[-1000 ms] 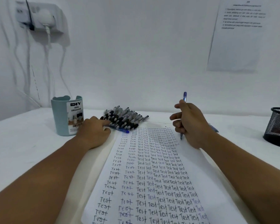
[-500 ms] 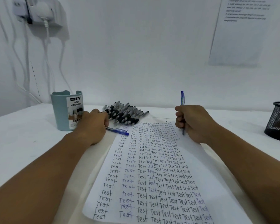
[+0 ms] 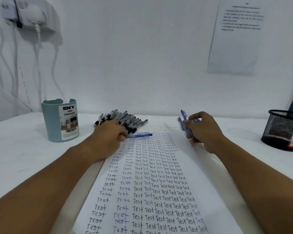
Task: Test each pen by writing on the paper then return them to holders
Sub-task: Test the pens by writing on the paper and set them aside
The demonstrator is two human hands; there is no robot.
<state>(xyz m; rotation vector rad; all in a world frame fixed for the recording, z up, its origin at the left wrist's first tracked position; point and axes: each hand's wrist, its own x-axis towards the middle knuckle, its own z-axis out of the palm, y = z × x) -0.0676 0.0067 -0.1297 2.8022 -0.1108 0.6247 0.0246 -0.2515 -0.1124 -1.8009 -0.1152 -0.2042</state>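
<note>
A white sheet of paper [image 3: 159,179] covered in rows of the word "Test" lies in front of me. My left hand [image 3: 108,135] pinches a blue pen [image 3: 139,134] at the paper's top left corner, just in front of a pile of black pens [image 3: 123,119]. My right hand [image 3: 201,130] is closed on a blurred blue pen [image 3: 184,122] at the paper's top right, over other blue pens lying there. A pale blue desk organizer cup [image 3: 60,120] stands at the left. A black mesh holder [image 3: 282,130] stands at the far right.
The white table [image 3: 24,157] meets a white wall. A wall socket with plugs and hanging cables [image 3: 34,24] is at the upper left. A printed sheet [image 3: 235,36] is stuck on the wall at the upper right.
My right hand has dropped with its blue pen from upright above the paper toward the blue pens at the right. My left hand has closed on the blue pen by the black pile.
</note>
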